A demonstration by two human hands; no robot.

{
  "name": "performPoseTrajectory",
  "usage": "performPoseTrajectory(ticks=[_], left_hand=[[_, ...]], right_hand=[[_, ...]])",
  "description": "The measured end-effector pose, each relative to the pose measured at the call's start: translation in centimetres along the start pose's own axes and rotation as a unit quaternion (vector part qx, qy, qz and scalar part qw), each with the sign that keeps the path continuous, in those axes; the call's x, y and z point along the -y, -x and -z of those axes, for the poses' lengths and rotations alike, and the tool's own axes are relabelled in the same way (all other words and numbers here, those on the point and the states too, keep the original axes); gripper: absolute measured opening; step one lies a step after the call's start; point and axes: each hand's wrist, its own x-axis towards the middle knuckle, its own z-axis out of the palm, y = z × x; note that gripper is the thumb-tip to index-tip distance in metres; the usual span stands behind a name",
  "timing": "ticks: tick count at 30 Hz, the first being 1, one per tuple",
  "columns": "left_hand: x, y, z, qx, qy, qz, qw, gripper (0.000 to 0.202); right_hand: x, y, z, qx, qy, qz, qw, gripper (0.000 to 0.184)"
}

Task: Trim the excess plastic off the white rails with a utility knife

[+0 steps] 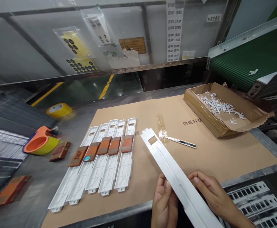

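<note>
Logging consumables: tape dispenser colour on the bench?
Orange tape dispenser with a yellow roll; head view.

Five panels (100,155) lie left of the held strip (174,171).

Grey panel wall (22,47) behind; green conveyor (248,60) right — metal workbench (269,148).

white strip (176,177): near end runs off the bottom edge; part under the thumbs hidden.
left hand (163,204): wrist cut by the bottom edge; fingers hidden beneath the strip.
right hand (212,193): forearm leaves at the bottom edge.
orange blocks (3,193): cut off at the left edge, blurred.
wall labels (174,30): print too small to read.
conveyor (254,57): cut by the right edge.
</note>
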Motion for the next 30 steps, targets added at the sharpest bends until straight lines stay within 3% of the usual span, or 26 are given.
performPoseTrajectory(ticks=[12,26,30], left_hand=[[-0.09,-0.16,-0.01,-0.016,-0.016,-0.002,1.000,0.030],[-0.70,-0.02,-0.11,-0.012,-0.020,-0.008,1.000,0.032],[-0.72,-0.44,0.19,-0.023,-0.028,-0.017,0.999,0.039]], right_hand=[[-0.14,0.06,-0.01,0.020,-0.025,-0.007,0.999,0.037],[-0.23,0.27,-0.56,0.038,0.015,0.007,0.999,0.039],[-0.12,0.93,-0.02,0.091,0.010,0.017,0.996,0.044]])
